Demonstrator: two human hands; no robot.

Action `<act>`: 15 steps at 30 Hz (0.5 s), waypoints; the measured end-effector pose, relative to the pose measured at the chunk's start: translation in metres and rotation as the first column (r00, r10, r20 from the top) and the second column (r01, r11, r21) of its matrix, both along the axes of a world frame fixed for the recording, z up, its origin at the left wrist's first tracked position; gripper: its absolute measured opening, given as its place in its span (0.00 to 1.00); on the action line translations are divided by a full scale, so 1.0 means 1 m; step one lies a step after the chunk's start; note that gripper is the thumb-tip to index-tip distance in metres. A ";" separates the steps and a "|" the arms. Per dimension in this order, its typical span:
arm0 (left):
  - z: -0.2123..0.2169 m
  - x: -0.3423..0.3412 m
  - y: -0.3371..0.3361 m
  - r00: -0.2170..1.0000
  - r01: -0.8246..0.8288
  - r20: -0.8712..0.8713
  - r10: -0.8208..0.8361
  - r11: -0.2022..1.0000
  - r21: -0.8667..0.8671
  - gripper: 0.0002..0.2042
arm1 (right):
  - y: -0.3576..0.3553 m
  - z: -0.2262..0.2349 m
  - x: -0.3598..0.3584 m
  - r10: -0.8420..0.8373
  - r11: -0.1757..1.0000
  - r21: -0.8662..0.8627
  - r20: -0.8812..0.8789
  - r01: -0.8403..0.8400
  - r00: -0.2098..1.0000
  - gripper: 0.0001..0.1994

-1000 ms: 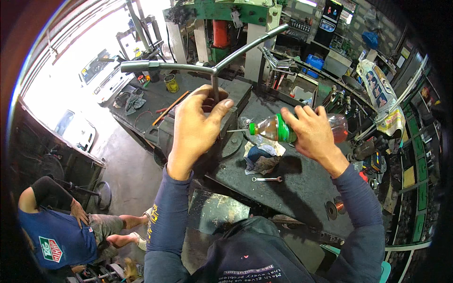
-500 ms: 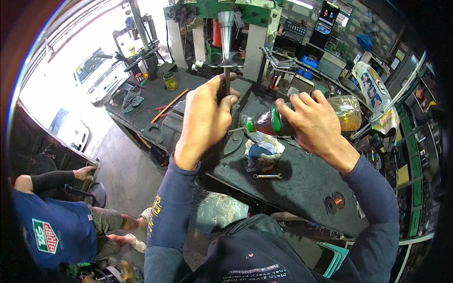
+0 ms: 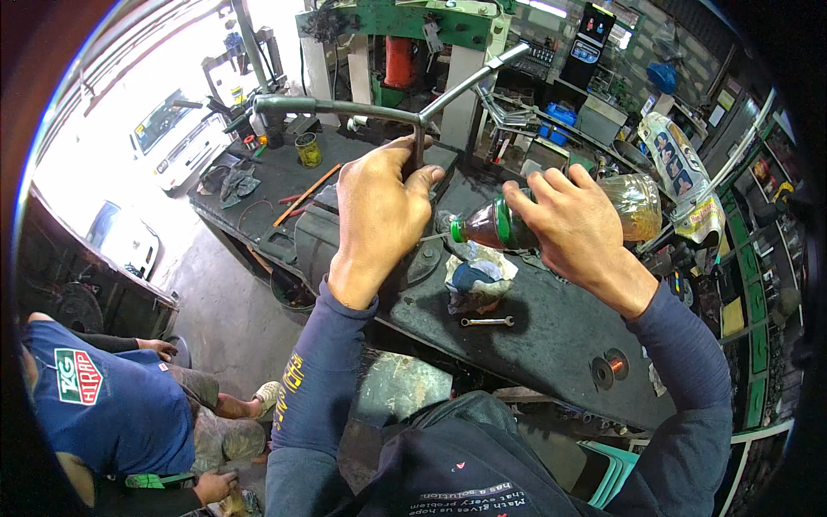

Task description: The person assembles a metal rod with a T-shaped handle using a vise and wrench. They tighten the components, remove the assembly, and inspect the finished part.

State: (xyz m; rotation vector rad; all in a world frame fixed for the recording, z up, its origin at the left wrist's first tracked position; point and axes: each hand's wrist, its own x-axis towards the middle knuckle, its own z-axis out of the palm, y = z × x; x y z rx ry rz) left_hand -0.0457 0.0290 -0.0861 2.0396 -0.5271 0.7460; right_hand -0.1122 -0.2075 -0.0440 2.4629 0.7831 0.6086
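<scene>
My left hand is closed round one leg of a metal three-way Y-wrench. Its other two arms spread out above my fingers, one to the left and one to the upper right. In my right hand, a clear plastic bottle of amber liquid lies tilted nearly sideways. Its green cap with a thin nozzle points left, just right of my left wrist and the dark vise. The lower end of the wrench is hidden behind my left hand.
On the black bench lie a crumpled rag, a combination wrench and a copper wire spool. A yellow can stands further back. A person sits at the lower left. Behind rises a green press frame.
The Y-wrench has turned in my left hand, so its two free arms now show spread apart. My right hand and the bottle stay almost still. The person at the left has shifted.
</scene>
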 end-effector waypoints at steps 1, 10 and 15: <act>0.002 0.000 0.001 1.000 0.008 -0.027 -0.008 1.000 0.014 0.18 | 0.000 -0.001 0.000 0.005 1.000 0.009 0.001 -0.005 1.000 0.23; 0.006 -0.001 -0.005 0.938 0.231 -0.181 -0.297 0.921 -0.314 0.10 | -0.014 -0.016 0.004 -0.038 0.996 0.079 0.008 0.038 0.999 0.36; -0.001 0.004 -0.013 0.978 -0.104 0.169 0.125 0.986 -0.129 0.07 | -0.063 -0.083 0.002 -0.241 0.837 0.439 -0.238 0.326 0.941 0.43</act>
